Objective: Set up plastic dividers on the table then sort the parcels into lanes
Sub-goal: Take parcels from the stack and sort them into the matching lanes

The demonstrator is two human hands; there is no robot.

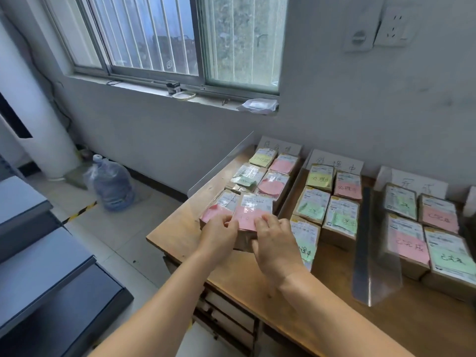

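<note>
Both hands grip 1 pink-labelled parcel on the table.

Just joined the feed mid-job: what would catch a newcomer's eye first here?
Both hands, left hand and right hand, grip a pink-noted parcel at the near end of the left lane. Beyond it, parcels with pink and green notes fill three lanes on the wooden table, split by a clear divider.

I count sixteen parcels on the surface, three clear dividers, three paper signs, and two hands.
</note>
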